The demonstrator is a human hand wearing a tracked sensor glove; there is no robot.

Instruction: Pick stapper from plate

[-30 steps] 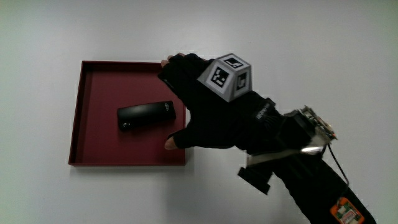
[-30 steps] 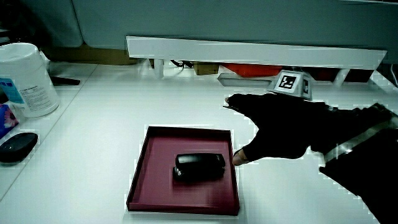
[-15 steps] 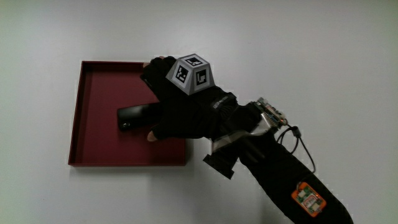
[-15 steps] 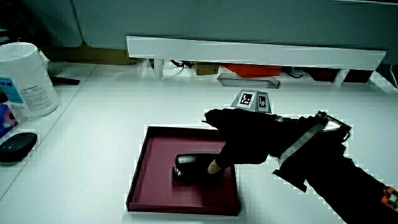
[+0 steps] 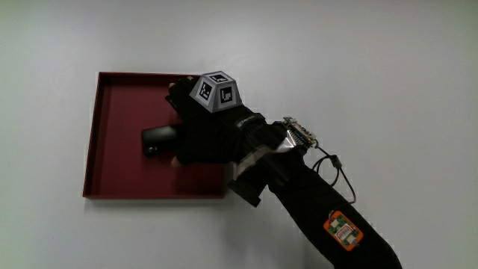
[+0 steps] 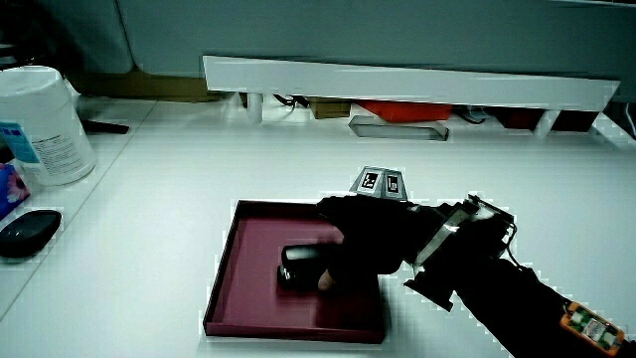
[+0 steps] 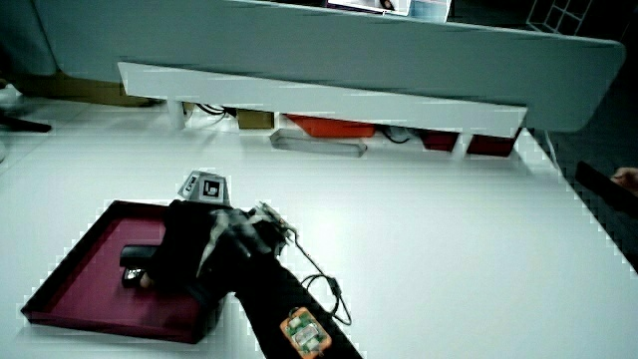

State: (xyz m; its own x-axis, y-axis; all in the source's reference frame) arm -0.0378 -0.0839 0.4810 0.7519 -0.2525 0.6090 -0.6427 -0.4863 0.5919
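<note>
black stapler (image 5: 158, 140): lying in maroon plate (image 5: 112, 175) on white worktop (image 5: 358, 75)
hand (image 5: 205, 134): over stapler
fingers: curled around stapler, apparently gripping it

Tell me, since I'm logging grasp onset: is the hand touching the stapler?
Touching. In a side view the hand covers one end of the stapler in the tray, thumb tip pressed on its side.

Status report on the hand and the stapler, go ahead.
Hand down over stapler, fingers closing round it. Stapler lying in red tray, not lifted. Nothing in the way.
</note>
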